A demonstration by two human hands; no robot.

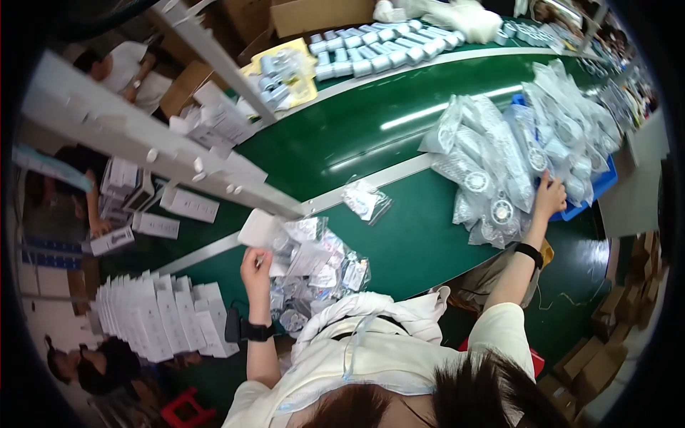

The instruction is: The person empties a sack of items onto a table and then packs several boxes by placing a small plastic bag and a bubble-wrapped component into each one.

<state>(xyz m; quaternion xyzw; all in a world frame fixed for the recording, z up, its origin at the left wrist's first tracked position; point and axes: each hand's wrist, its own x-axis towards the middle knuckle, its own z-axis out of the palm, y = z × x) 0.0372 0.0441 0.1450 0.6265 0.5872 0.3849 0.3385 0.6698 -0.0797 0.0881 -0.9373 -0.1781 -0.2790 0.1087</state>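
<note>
My left hand [257,265] is closed at the near end of a small white carton [261,230], fingers curled and thumb against them. Just beside it lies a pile of small transparent plastic bags [321,274] holding white papers and small parts. At the right, my right hand [549,196] reaches into a heap of devices in bubble wrap bags [474,160]. Its fingers are bent around the end of one wrapped device [536,155] at the blue bin [606,182]. Which parts of that device the fingers cover is hidden.
One flat bag of papers [366,201] lies on the green table [421,246]. Folded white cartons [164,314] stand in a row at the left. Behind a metal post [221,64], co-workers handle boxes. Rows of pale blue devices [385,50] line the far side of the conveyor [342,121].
</note>
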